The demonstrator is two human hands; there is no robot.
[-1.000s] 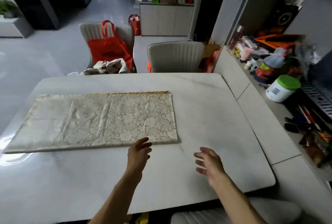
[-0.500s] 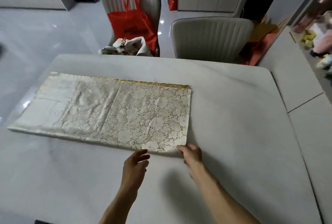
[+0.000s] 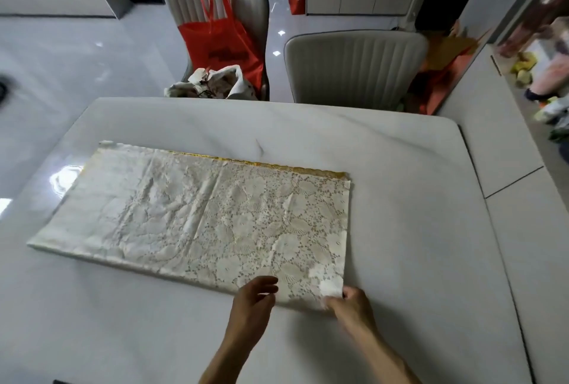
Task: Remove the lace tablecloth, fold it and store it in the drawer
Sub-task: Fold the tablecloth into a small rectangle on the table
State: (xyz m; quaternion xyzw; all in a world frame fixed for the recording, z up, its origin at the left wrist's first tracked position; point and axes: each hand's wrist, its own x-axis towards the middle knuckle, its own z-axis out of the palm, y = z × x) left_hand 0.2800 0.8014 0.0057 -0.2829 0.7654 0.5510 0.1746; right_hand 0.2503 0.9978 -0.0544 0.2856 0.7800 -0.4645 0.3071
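Both hands meet at the near right corner of the lace tablecloth (image 3: 197, 217): the right hand (image 3: 351, 306) pinches the corner itself, while the left hand (image 3: 254, 303) rests just beside it with fingers loosely curled on the near edge, gripping nothing that I can see. On the white tabletop (image 3: 400, 260) the cloth lies folded into a long flat strip. It looks light, soft and limp, so corners make the best holds. Behind stand two chairs, one bearing a red bag (image 3: 221, 42).
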